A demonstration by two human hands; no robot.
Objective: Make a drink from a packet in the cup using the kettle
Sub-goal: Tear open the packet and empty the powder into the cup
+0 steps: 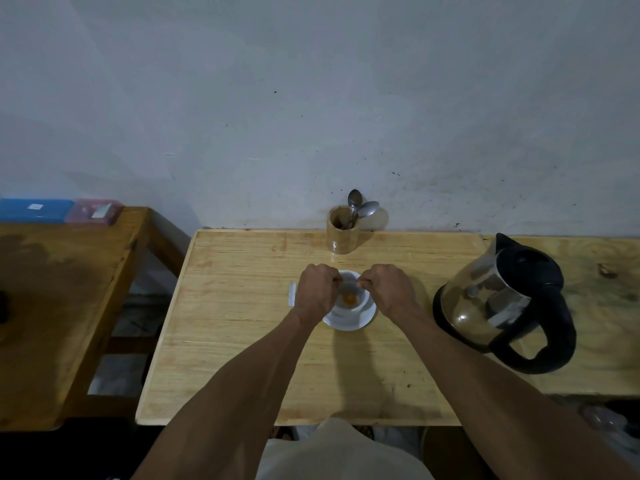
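The cup stands on a white saucer near the middle of the pale wooden desk, with a small heap of orange powder at its bottom. Over its rim both hands meet, knuckles up and wrists bent slightly down. The left hand and the right hand each have their fingers curled tight, pinching the ends of a thin pale packet stretched between them above the cup; the packet is too small to make out clearly. Both bare forearms reach forward from the bottom of the view and converge on the cup. A white edge shows just left of the left hand, touching the desk; what it is cannot be told.

To the right, well apart from the cup, sits the kettle, steel body, black lid and handle, handle toward the person. Behind the cup, against the wall, a wooden holder carries two spoons. A darker desk stands left, with a blue box and a pink box at its far edge.
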